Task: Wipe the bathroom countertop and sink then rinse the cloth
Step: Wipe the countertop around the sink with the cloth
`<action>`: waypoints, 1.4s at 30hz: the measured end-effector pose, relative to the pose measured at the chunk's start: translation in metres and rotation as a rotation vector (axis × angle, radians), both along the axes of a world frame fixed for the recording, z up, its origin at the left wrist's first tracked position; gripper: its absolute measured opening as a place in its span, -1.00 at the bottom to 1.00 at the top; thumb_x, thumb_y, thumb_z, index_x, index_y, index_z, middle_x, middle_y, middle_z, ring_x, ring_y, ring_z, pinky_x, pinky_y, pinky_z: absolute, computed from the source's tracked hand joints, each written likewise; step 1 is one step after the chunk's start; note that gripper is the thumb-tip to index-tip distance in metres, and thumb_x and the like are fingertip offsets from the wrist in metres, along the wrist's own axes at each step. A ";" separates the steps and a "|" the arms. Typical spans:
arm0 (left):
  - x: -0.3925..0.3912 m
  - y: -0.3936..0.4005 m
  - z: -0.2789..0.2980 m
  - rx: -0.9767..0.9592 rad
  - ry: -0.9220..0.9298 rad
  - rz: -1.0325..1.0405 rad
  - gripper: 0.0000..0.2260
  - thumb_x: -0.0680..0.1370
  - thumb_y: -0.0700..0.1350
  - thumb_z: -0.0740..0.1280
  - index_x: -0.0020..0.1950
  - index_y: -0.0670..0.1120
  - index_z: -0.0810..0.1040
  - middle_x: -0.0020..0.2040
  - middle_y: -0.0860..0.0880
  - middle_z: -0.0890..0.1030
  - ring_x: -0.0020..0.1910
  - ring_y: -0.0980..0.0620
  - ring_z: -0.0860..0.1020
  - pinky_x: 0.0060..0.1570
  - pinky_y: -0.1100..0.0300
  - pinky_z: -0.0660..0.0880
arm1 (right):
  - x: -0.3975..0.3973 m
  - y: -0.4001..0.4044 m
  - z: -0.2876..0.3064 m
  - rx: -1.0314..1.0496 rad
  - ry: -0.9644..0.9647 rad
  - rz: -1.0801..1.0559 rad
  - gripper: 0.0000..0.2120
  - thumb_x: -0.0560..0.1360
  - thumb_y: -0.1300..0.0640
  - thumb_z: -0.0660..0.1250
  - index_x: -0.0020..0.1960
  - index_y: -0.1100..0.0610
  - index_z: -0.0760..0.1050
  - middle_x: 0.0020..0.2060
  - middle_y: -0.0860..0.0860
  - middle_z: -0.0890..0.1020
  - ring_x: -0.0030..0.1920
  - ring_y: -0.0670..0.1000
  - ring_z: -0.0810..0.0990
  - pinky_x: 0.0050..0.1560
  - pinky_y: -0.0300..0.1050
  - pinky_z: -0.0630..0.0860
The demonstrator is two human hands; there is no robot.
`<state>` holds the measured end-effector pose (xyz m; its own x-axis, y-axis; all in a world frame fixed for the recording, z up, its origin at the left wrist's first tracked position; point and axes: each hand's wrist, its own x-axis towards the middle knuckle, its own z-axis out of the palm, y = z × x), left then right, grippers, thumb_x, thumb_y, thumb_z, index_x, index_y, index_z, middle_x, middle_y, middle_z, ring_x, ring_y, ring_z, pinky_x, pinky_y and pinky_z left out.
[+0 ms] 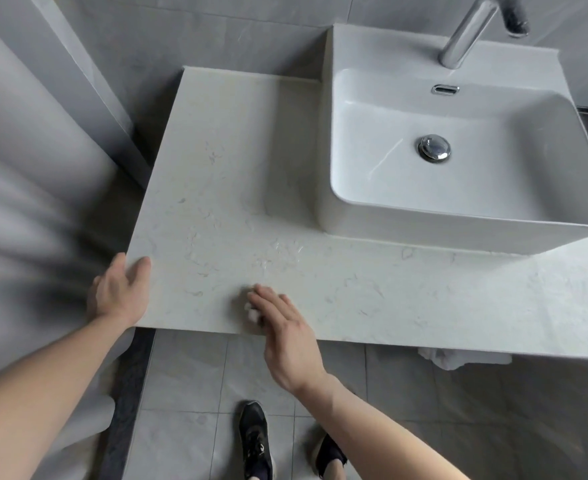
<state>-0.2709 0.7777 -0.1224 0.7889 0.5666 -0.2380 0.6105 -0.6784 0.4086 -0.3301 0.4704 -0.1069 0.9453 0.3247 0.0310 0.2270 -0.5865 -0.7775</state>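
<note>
The pale marble-patterned stone tabletop fills the middle of the frame, and the white rectangular ceramic sink stands on it at the upper right. In the bottom of the sink sits a round chrome drain plug, and on the back wall of the basin there is a small chrome overflow slot. A tall chrome tap rises from the back rim of the sink, at the top right of the frame.

The person's left hand is at the left centre, on the near left corner of the tabletop. Its thumb lies on top of the surface and the palm is against the edge, so it holds the corner loosely and carries nothing. The right hand, in the lower centre, lies flat with the fingers stretched, near the front edge of the tabletop. Under its fingers is a small white cloth; only a little piece shows at the left side of the fingers, pressed onto the stone. The hand is a bit blurred.

Below the front edge, at the lower right, some crumpled white fabric hangs out from under the tabletop. On the grey tiled floor at the bottom of the frame stand two black sneakers.
</note>
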 end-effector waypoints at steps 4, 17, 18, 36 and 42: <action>0.000 0.000 0.000 0.002 -0.002 -0.016 -0.58 0.53 0.31 0.03 -0.02 -0.04 0.37 0.13 -0.32 0.58 0.15 -0.38 0.47 0.00 -0.08 0.33 | 0.010 -0.080 0.015 0.058 0.050 -0.352 -0.47 0.62 0.46 0.21 0.50 0.09 0.48 0.55 -0.10 0.42 0.56 -0.12 0.35 0.56 -0.14 0.29; 0.000 0.000 0.001 0.021 -0.003 -0.026 -0.56 0.53 0.29 0.02 -0.01 -0.07 0.38 0.12 -0.35 0.59 0.17 -0.43 0.47 0.03 -0.16 0.41 | 0.025 -0.214 -0.005 -0.434 0.058 -0.666 -0.53 0.68 0.17 0.22 0.57 -0.07 0.35 0.63 -0.09 0.26 0.66 0.04 0.14 0.66 0.14 0.03; 0.001 0.001 0.001 0.022 0.000 -0.021 -0.55 0.54 0.29 0.02 0.01 -0.07 0.39 0.13 -0.35 0.59 0.17 -0.43 0.47 0.05 -0.17 0.41 | 0.022 -0.196 -0.005 -0.422 0.043 -0.627 -0.53 0.68 0.17 0.23 0.56 -0.08 0.35 0.63 -0.09 0.26 0.66 0.04 0.15 0.66 0.13 0.02; 0.001 0.005 -0.006 0.003 0.005 0.018 -0.56 0.54 0.33 0.02 0.01 -0.03 0.38 0.11 -0.34 0.60 0.16 -0.38 0.50 -0.01 -0.09 0.38 | 0.064 0.022 0.015 0.042 -0.070 -0.190 -0.49 0.57 0.43 0.19 0.46 0.13 0.52 0.49 0.06 0.50 0.53 0.05 0.44 0.54 0.07 0.35; 0.001 0.004 -0.007 0.001 -0.008 0.012 -0.55 0.53 0.33 0.02 0.03 -0.03 0.39 0.09 -0.36 0.60 0.13 -0.40 0.51 -0.02 -0.10 0.38 | 0.178 -0.016 0.016 -0.267 -0.106 -0.126 -0.58 0.65 0.27 0.18 0.47 0.05 0.47 0.51 0.00 0.48 0.47 0.06 0.50 0.40 0.01 0.49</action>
